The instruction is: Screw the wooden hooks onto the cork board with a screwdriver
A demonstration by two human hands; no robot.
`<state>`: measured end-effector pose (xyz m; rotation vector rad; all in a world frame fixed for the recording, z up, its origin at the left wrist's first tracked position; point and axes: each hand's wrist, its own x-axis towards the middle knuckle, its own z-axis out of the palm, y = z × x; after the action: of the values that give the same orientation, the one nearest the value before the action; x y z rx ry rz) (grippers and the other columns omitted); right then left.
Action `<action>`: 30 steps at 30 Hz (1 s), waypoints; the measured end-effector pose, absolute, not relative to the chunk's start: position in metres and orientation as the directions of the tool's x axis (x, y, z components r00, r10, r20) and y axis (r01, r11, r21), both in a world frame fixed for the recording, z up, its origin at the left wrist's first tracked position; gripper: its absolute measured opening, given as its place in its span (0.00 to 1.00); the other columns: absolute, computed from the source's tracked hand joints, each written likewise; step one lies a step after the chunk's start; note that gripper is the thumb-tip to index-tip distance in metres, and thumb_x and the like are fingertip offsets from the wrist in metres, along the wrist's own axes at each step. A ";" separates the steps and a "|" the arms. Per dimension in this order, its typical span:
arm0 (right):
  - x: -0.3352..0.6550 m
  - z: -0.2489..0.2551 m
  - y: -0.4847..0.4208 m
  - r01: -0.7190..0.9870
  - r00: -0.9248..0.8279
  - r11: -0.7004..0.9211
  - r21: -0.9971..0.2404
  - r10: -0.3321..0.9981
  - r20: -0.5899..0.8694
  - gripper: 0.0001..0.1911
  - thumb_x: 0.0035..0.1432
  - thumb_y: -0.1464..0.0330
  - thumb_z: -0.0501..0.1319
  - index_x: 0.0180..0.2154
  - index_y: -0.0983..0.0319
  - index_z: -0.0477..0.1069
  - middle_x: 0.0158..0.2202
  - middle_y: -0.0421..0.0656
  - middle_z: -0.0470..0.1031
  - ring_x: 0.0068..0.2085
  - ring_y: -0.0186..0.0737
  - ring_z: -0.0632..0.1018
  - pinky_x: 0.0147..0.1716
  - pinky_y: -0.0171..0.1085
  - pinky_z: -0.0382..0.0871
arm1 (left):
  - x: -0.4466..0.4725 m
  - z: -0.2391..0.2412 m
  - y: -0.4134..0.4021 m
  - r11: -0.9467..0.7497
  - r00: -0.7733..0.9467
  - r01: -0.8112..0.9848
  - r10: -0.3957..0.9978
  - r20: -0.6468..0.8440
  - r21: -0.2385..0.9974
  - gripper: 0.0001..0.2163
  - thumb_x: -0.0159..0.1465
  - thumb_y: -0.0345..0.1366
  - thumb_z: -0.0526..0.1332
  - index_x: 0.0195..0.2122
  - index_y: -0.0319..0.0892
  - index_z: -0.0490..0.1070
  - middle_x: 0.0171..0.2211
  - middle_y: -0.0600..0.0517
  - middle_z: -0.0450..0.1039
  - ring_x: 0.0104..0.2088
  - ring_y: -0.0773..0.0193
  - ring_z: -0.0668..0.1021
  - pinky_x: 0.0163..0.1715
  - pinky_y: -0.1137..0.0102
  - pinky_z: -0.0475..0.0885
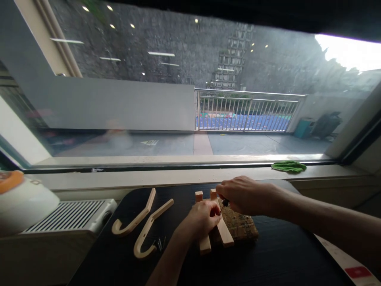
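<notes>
My left hand [202,219] is closed on wooden slats [224,234] that lie across a cork block [239,226] on the black table [282,254]. My right hand [242,195] is curled just above them, pinching a small dark-handled tool [224,204] whose tip points down at the slats. Two upright slat ends [199,196] stick up behind my left hand. Two curved wooden hook pieces [135,220] lie to the left, apart from both hands. A few small dark screws [160,244] lie beside the nearer hook.
A white radiator [68,216] stands left of the table, with a white rounded object [20,202] at the far left. A green cloth [288,166] lies on the window sill. A white strip with a red label [348,264] lies at the table's right edge.
</notes>
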<state>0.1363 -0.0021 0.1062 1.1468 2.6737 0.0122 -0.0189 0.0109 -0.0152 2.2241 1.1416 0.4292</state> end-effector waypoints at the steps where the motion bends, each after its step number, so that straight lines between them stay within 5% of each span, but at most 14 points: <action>1: 0.136 0.105 -0.002 0.711 -0.670 0.697 0.097 0.712 -0.208 0.11 0.48 0.76 0.56 0.36 0.64 0.68 0.33 0.45 0.75 0.31 0.38 0.75 0.24 0.32 0.57 | -0.019 -0.013 0.011 -0.457 0.585 0.626 0.811 0.007 0.631 0.06 0.55 0.38 0.57 0.28 0.43 0.71 0.27 0.53 0.72 0.28 0.65 0.72 0.27 0.73 0.63; 19: 0.131 0.111 0.000 0.716 -0.621 0.674 0.179 0.733 -0.278 0.11 0.51 0.66 0.55 0.30 0.66 0.72 0.28 0.47 0.75 0.29 0.42 0.75 0.24 0.35 0.58 | -0.021 -0.019 0.015 -0.522 0.649 0.576 0.760 0.037 0.629 0.08 0.58 0.38 0.54 0.29 0.42 0.70 0.26 0.55 0.69 0.26 0.68 0.69 0.25 0.74 0.59; 25: 0.134 0.132 0.000 0.653 -0.720 0.754 0.064 0.645 -0.256 0.15 0.51 0.73 0.57 0.42 0.60 0.72 0.35 0.43 0.75 0.33 0.36 0.73 0.27 0.33 0.58 | -0.020 -0.017 0.015 -0.497 0.626 0.581 0.779 0.035 0.644 0.06 0.58 0.36 0.55 0.28 0.43 0.69 0.26 0.55 0.70 0.26 0.67 0.70 0.25 0.73 0.59; 30: 0.133 0.132 0.000 0.557 -0.778 0.824 0.108 0.563 -0.278 0.13 0.54 0.79 0.54 0.38 0.63 0.73 0.33 0.44 0.74 0.28 0.31 0.69 0.23 0.31 0.55 | -0.019 -0.015 0.015 -0.486 0.614 0.589 0.789 0.034 0.645 0.06 0.57 0.36 0.55 0.27 0.42 0.68 0.25 0.55 0.70 0.26 0.67 0.70 0.26 0.73 0.59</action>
<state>0.1328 -0.0004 0.1317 0.8526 2.7078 0.0283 -0.0191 0.0147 -0.0155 2.2437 1.0802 0.4382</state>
